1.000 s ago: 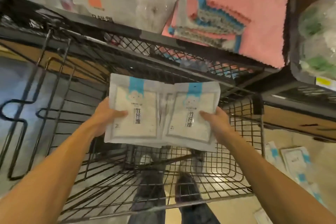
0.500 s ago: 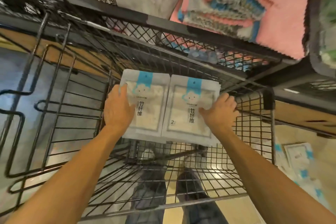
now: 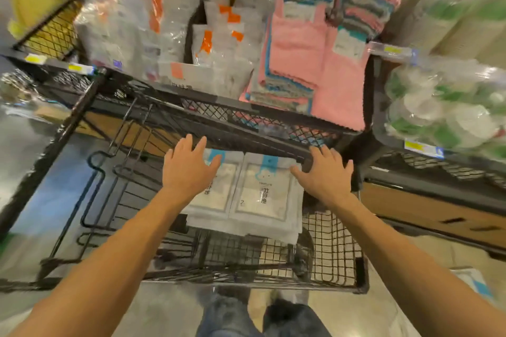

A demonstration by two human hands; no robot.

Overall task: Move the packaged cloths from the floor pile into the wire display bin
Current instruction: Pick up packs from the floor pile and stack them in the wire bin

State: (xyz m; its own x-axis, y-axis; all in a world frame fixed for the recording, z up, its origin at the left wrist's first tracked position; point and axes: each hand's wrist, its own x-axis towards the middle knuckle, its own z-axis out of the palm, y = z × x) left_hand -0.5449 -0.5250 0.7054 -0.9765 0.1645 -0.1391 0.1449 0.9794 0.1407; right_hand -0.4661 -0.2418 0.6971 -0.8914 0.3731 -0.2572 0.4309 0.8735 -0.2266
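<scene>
Two stacks of packaged cloths [image 3: 247,194] are lying side by side inside the wire display bin [image 3: 334,249], under the black mesh shelf [image 3: 246,120] that is carrying pink towels [image 3: 315,63]. The left hand [image 3: 187,169] is resting flat on the left stack with its grip apart, fingers straight. The right hand [image 3: 323,172] is touching the right stack's edge, fingers spread and relaxed, holding nothing

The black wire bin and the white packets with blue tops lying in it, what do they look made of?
Black wire bin: probably metal wire with a dark matte coating, judging by its thin rigid welded grid. White packets with blue tops: seemingly soft plastic film, given the faint sheen, flat sealed edges and printed label; the cloth inside is hidden.
</scene>
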